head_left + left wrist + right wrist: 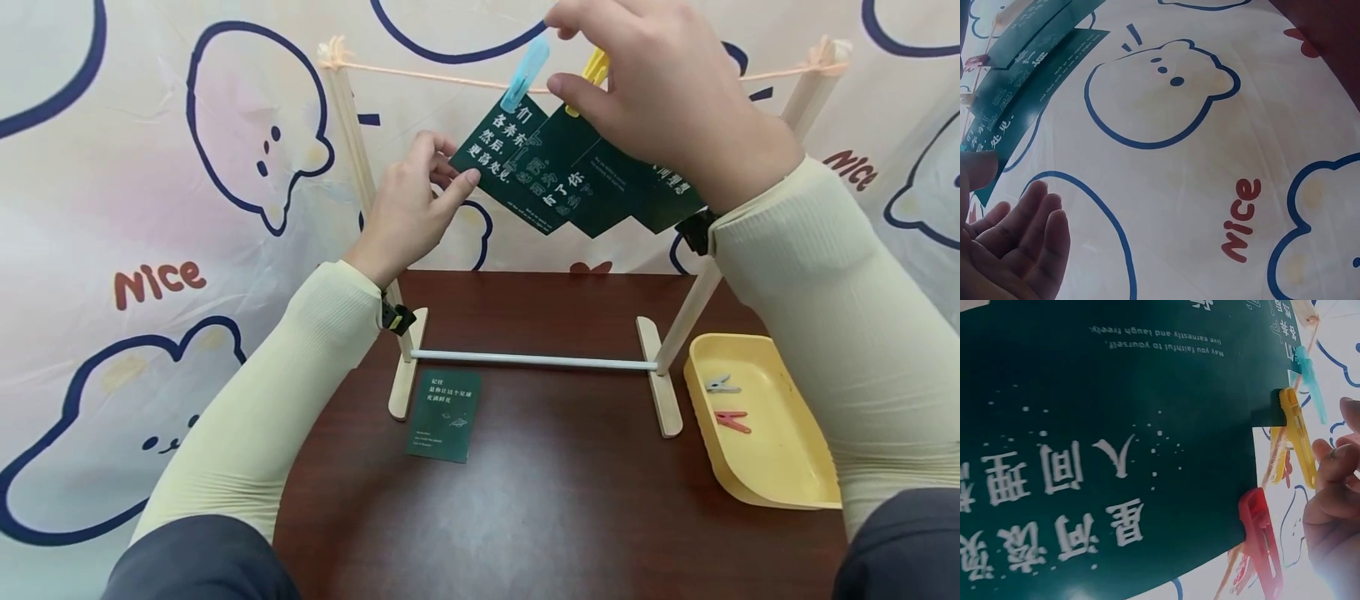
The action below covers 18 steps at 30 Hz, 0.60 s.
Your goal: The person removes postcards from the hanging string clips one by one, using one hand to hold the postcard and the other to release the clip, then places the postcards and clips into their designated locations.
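Dark green printed cards (596, 187) hang overlapping from a string. My left hand (420, 196) pinches the lower left corner of the leftmost card (517, 158) between thumb and fingers; its other fingers spread beside the card in the left wrist view. A light blue clothespin (527, 73) is on that card's top corner. My right hand (660, 92) is by the string, thumb and forefinger apart and nothing held between them. Next to its thumb is a yellow clothespin (1298, 434) on the middle card. A red clothespin (1262, 544) clips the right card.
The string (427, 77) runs between two wooden posts joined below by a white rod (532, 360). Another green card (444, 417) lies on the brown table (555, 517). At right stands a yellow tray (787, 467) with a grey clothespin (722, 384) and a red one (732, 421).
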Each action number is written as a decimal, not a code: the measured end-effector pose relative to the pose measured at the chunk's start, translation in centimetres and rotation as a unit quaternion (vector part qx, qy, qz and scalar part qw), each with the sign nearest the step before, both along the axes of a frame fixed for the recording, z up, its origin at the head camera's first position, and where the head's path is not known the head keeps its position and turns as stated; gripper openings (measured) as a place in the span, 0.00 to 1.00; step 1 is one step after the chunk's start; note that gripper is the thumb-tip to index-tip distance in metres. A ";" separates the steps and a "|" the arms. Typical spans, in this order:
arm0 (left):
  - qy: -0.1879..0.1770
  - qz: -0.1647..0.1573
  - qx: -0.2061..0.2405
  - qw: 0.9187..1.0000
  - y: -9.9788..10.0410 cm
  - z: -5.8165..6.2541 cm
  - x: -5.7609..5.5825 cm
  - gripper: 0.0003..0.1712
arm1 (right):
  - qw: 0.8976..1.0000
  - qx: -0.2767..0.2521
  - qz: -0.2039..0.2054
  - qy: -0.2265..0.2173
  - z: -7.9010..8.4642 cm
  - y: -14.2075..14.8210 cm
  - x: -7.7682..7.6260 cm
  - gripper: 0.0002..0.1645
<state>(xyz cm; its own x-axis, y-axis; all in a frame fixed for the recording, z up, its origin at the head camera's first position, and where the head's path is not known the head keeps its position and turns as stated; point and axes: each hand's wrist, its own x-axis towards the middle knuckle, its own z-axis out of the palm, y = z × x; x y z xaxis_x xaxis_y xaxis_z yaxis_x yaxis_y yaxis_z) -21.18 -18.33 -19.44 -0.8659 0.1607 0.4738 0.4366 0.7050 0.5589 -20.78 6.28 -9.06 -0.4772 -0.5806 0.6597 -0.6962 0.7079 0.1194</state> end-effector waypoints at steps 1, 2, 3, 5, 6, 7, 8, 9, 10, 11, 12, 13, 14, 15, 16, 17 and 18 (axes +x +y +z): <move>0.003 0.002 0.002 1.000 0.0 0.0 0.0 0.23 | 1.000 0.001 -0.005 -0.004 0.1 -0.2 0.0 0.28; 0.005 0.001 0.005 1.000 -0.1 0.0 0.0 0.22 | 1.000 0.003 -0.009 -0.008 0.1 -0.3 -0.1 0.28; 0.006 0.000 0.009 1.000 -0.1 0.0 0.0 0.22 | 1.000 0.003 -0.011 -0.009 0.1 -0.5 -0.1 0.28; 0.011 -0.004 0.016 1.000 -0.1 -0.1 0.0 0.21 | 1.000 0.002 -0.018 -0.018 0.2 -0.8 -0.2 0.29; 0.016 -0.007 0.019 1.000 -0.1 -0.1 0.0 0.20 | 1.000 0.001 -0.021 -0.021 0.2 -1.0 -0.2 0.29; 0.022 -0.008 0.022 0.999 -0.1 0.0 0.0 0.20 | 0.999 0.002 -0.025 -0.024 0.2 -1.1 -0.2 0.29; 0.029 -0.008 0.024 0.999 -0.1 0.0 0.0 0.20 | 0.999 0.003 -0.031 -0.029 0.3 -1.2 -0.2 0.30; 0.035 -0.008 0.026 0.999 -0.1 0.1 0.0 0.19 | 0.999 0.005 -0.039 -0.036 0.4 -1.4 -0.2 0.30; 0.042 -0.006 0.027 0.999 -0.1 0.1 0.0 0.19 | 0.998 0.007 -0.047 -0.044 0.4 -1.6 -0.2 0.31; 0.048 -0.004 0.026 0.999 -0.1 0.2 0.0 0.19 | 0.997 0.010 -0.055 -0.053 0.5 -1.8 -0.3 0.31; 0.051 -0.002 0.026 0.998 -0.1 0.3 0.0 0.19 | 0.996 0.014 -0.061 -0.059 0.6 -2.0 -0.3 0.32; 0.053 0.001 0.024 0.998 -0.1 0.4 0.0 0.19 | 0.995 0.018 -0.066 -0.067 0.7 -2.2 -0.3 0.32; 0.054 0.002 0.022 0.998 0.0 0.5 0.0 0.19 | 0.995 0.020 -0.071 -0.074 0.7 -2.3 -0.4 0.33; 0.053 0.002 0.020 0.998 0.0 0.6 0.0 0.20 | 0.994 0.023 -0.073 -0.077 0.7 -2.5 -0.4 0.33; 0.053 0.001 0.017 0.998 0.0 0.6 0.0 0.20 | 0.994 0.024 -0.074 -0.079 0.7 -2.6 -0.5 0.33; 0.053 0.001 0.015 0.998 0.1 0.6 0.0 0.20 | 0.993 0.026 -0.076 -0.081 0.6 -2.7 -0.5 0.33; 0.052 0.002 0.013 0.999 0.2 0.6 0.0 0.19 | 0.993 0.028 -0.079 -0.082 0.6 -2.8 -0.5 0.33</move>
<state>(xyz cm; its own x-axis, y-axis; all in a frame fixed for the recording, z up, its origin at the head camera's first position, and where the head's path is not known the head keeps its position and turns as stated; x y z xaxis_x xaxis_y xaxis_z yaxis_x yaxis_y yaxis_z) -21.21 -18.17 -18.86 -0.8123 0.1446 0.5650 0.4910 0.6923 0.5288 -21.32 3.44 -8.44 -0.6632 -0.5239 0.5344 -0.5902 0.8052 0.0570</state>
